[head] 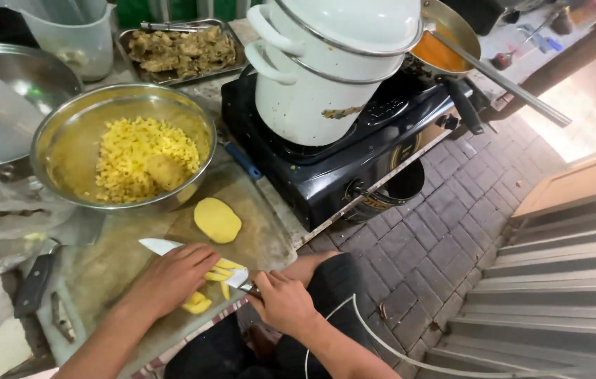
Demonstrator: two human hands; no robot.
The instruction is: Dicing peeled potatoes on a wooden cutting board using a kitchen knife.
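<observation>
My left hand (170,279) presses down on yellow potato strips (222,271) on a worn cutting board (112,260). My right hand (282,300) grips the handle of a kitchen knife (161,245), whose blade runs under my left hand across the strips. More cut pieces (197,304) lie by my left fingers. A peeled potato half (217,220) rests flat on the board beyond the blade. Behind it a steel bowl (66,140) holds diced potato (136,158) and one whole peeled piece.
A black stove (354,151) carries a white stacked pot (329,67) and a pan of orange sauce (442,49) with a long handle. A tray of cooked food (180,50), a plastic jug (77,35) and a second knife (35,281) lie around. Brick floor and steps at right.
</observation>
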